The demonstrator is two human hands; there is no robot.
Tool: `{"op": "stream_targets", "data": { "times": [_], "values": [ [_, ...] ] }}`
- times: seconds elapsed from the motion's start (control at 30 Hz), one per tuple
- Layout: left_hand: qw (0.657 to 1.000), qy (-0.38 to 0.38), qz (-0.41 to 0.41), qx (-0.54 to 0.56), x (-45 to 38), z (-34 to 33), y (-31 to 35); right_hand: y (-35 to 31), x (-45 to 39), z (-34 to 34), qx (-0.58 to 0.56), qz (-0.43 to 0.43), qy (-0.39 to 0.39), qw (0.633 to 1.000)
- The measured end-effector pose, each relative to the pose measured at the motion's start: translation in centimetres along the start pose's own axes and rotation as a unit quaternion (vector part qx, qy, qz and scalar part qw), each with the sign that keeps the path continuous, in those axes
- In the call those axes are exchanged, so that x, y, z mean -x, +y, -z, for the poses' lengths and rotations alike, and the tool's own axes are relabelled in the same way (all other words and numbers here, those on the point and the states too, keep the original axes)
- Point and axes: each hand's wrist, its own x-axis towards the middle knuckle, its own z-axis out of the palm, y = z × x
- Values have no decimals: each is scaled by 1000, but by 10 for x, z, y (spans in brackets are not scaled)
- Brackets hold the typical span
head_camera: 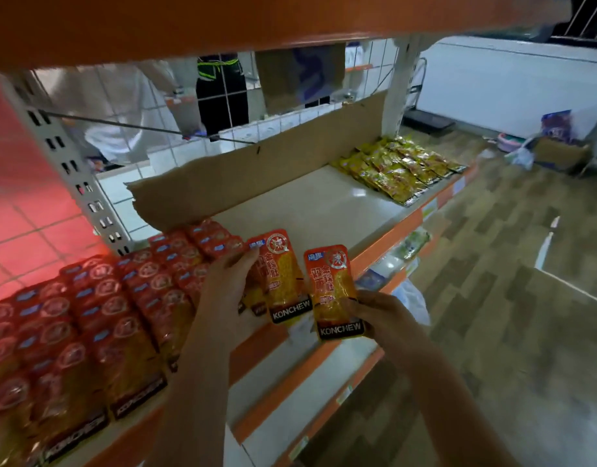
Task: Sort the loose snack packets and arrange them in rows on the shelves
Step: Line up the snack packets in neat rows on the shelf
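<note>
A person restocks an orange-edged shelf (324, 210) in a tiled shop, its long cream board backed by a strip of cardboard (256, 170). Overlapping rows of red-and-orange Konchew packets (98, 318) fill the shelf's near left end, while a smaller block of yellow snack packets (401, 166) lies at the far right, bare board between them. At the shelf's front edge the left hand (229, 284) grips a short fan of the same red packets (280, 278), fingers curled over their left side beside the last row. The right hand (381, 315) pinches a single packet (334, 291) by its lower right corner, held upright just off the shelf lip. The glossy film pouches look light, limp and slick, so a hold on the flat sealed edge seems safest.
</note>
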Motion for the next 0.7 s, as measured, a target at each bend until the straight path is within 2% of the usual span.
{"op": "stream_targets", "data": {
  "times": [0.07, 0.23, 0.37, 0.57, 0.7],
  "values": [
    [999, 33, 6, -21, -29, -8, 10, -14, -30, 5, 16, -2, -11, 1000],
    [992, 88, -53, -67, -95, -24, 28, -43, -95, 11, 76, -17, -76, 994],
    [981, 139, -48, -123, -139, -23, 35, -54, -144, 10, 129, -32, -128, 983],
    [947, 190, -24, -257, -179, -7, 28, -67, -213, -8, 233, -13, -236, 943],
    [884, 226, -37, -408, -184, 2, 23, -72, -246, -31, 324, 34, -249, 912]
  ]
}}
